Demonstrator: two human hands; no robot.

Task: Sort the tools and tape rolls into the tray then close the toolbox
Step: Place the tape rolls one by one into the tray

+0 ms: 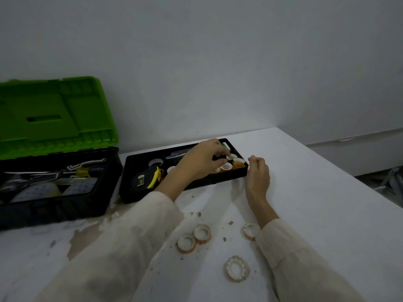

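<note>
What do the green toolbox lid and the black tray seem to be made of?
The green toolbox lid looks like moulded plastic with a matte finish: ribs and recesses are formed into it. The black tray is probably plastic too, slightly glossy, with thin moulded dividers.

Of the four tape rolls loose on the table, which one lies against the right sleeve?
The rightmost roll, at the cuff of the right sleeve. The pair to its left touch each other; the fourth roll lies alone, nearest the camera.
</note>
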